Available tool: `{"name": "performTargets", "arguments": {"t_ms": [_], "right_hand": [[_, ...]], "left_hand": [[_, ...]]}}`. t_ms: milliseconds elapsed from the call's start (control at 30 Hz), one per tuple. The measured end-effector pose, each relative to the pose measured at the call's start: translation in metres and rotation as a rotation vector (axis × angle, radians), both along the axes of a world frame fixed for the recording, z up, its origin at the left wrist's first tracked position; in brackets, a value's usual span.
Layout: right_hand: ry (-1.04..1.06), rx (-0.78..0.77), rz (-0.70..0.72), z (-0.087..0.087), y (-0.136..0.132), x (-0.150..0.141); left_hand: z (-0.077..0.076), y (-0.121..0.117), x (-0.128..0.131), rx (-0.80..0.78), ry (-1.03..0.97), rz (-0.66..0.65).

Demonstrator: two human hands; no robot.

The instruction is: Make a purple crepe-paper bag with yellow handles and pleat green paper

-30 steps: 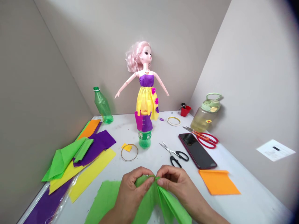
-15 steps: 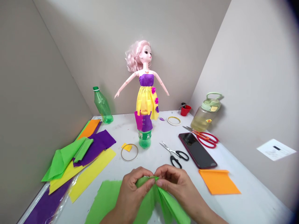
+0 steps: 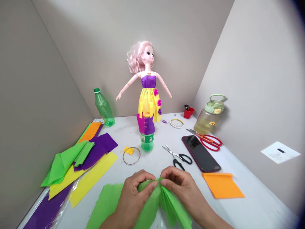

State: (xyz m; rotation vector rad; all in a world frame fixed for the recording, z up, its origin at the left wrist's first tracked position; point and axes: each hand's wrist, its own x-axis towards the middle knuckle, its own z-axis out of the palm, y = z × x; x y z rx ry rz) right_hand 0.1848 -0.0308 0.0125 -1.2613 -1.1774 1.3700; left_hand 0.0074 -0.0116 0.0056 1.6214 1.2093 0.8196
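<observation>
The left hand (image 3: 134, 198) and right hand (image 3: 178, 184) stay pinched close together on the gathered top of the green crepe paper (image 3: 150, 208), its pleats still fanning toward the near side.

A small craft corner, whether in a home or a studio not settled by anything in view: a white tabletop (image 3: 152, 162) boxed in by plain grey-beige panels (image 3: 35, 95). Across the lower left, loose sheets of crepe paper (image 3: 95, 170) in yellow, purple, green and orange; at bottom centre, green crepe paper (image 3: 107, 203). At right, black-handled scissors (image 3: 184, 158), red-handled scissors (image 3: 211, 143) and a phone (image 3: 200, 152). At centre back, a doll (image 3: 149, 95) in a paper dress.
</observation>
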Motion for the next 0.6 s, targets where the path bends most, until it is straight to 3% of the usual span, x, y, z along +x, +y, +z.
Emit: {"name": "performTargets", "arguments": {"t_ms": [367, 600], "right_hand": [[0.234, -0.109, 0.044, 0.0004, -0.0009, 0.0012], [0.234, -0.114, 0.085, -0.0015, -0.0016, 0.0010]], "left_hand": [[0.0048, 0.0009, 0.0000, -0.026, 0.007, -0.016], [0.0018, 0.0003, 0.0002, -0.041, -0.060, -0.011]]}}
